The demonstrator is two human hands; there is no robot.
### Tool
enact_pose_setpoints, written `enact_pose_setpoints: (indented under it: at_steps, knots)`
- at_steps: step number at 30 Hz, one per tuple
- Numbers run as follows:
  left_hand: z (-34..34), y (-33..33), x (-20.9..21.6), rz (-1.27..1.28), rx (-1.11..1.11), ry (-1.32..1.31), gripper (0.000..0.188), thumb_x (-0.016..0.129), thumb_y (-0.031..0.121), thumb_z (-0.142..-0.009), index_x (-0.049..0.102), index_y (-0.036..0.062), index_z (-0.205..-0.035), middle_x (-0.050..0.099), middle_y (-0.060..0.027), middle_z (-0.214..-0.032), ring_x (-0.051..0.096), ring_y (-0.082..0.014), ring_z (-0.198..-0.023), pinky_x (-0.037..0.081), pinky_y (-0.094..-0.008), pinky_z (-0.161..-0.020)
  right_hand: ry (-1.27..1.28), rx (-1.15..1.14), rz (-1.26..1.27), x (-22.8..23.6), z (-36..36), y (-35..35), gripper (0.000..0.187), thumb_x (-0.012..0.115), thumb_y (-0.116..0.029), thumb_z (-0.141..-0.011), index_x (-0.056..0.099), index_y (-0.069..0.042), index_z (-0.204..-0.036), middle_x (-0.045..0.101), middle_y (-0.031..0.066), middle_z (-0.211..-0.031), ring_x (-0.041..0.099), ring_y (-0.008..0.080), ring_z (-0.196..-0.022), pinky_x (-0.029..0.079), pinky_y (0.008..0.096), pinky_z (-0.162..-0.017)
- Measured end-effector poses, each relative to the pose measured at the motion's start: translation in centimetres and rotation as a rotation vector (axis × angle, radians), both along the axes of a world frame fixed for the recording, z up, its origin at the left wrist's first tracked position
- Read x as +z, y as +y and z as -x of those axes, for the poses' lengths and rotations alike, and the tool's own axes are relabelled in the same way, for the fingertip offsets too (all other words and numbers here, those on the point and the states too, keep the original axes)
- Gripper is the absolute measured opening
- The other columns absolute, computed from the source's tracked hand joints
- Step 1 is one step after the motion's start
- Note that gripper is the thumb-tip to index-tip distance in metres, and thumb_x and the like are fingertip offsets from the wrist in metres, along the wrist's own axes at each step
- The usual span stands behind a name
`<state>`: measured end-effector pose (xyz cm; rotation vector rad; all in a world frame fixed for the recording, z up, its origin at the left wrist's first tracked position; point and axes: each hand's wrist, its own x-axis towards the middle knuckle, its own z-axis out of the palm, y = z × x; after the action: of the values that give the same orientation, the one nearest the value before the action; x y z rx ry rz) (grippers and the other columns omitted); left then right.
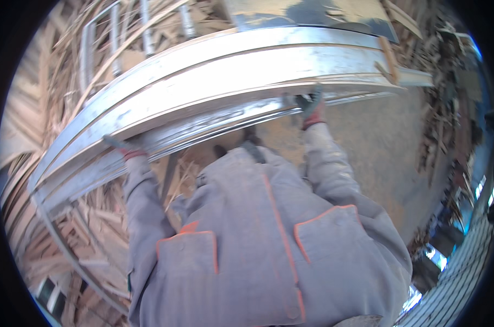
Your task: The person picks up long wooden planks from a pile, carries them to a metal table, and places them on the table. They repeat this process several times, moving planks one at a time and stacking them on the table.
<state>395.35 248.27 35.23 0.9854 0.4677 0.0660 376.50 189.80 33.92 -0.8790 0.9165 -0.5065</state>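
I look down my grey work jacket with orange-trimmed pockets. Both arms reach forward to a long, pale, whitewashed board or panel stack that runs across the view in front of me. My left hand, in a dark glove with a red cuff, grips the near lower edge of the board at the left. My right hand, gloved the same way, grips the same near edge further right. The fingers of both hands curl over the edge and are partly hidden by it.
Heaps of wood strips and offcuts lie at the left and behind the board. A metal frame stands at the upper left. Bare dusty ground spreads at the right, with scrap piles along its far side.
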Motion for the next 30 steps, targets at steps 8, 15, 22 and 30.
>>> enact_pose_setpoints:
  at_steps: [8, 15, 22, 30]
  knots:
    - [0.4, -0.1, 0.3, -0.069, 0.110, 0.019, 0.120, 0.044, 0.096, -0.081, 0.023, 0.0128, -0.165, 0.029, -0.0144, -0.166, 0.029, -0.0361, -0.150, 0.024, -0.0533, -0.125, 0.070, 0.021, 0.002, 1.7, -0.2, -0.7, 0.062, 0.068, -0.057, -0.096, 0.057, -0.013, -0.138, 0.060, 0.0160, -0.126, 0.065, 0.0421, -0.116, 0.059, 0.0542, -0.095]
    - [0.5, -0.1, 0.8, -0.031, 0.050, -0.001, 0.121, 0.040, 0.096, -0.082, 0.014, 0.0137, -0.166, 0.024, -0.0172, -0.166, 0.027, -0.0362, -0.151, 0.025, -0.0523, -0.125, 0.095, 0.030, -0.035, 2.6, -0.2, -0.4, 0.068, 0.072, -0.058, -0.094, 0.055, -0.013, -0.142, 0.059, 0.0162, -0.134, 0.065, 0.0424, -0.117, 0.058, 0.0519, -0.095]
    - [0.1, 0.1, 0.2, 0.005, 0.041, -0.040, 0.120, 0.041, 0.096, -0.083, 0.015, 0.0136, -0.166, 0.025, -0.0163, -0.166, 0.028, -0.0361, -0.151, 0.026, -0.0521, -0.125, 0.083, 0.059, -0.001, 2.2, -0.1, -0.5, 0.068, 0.071, -0.058, -0.094, 0.054, -0.014, -0.143, 0.059, 0.0173, -0.135, 0.064, 0.0413, -0.119, 0.057, 0.0524, -0.097]
    - [0.0, -0.1, 0.4, 0.013, 0.055, -0.081, 0.118, 0.041, 0.095, -0.084, 0.017, 0.0135, -0.166, 0.026, -0.0148, -0.166, 0.029, -0.0356, -0.151, 0.026, -0.0517, -0.124, 0.085, 0.045, -0.007, 2.1, 0.0, -0.3, 0.069, 0.071, -0.060, -0.093, 0.057, -0.012, -0.142, 0.062, 0.0157, -0.135, 0.065, 0.0388, -0.119, 0.055, 0.0509, -0.101]
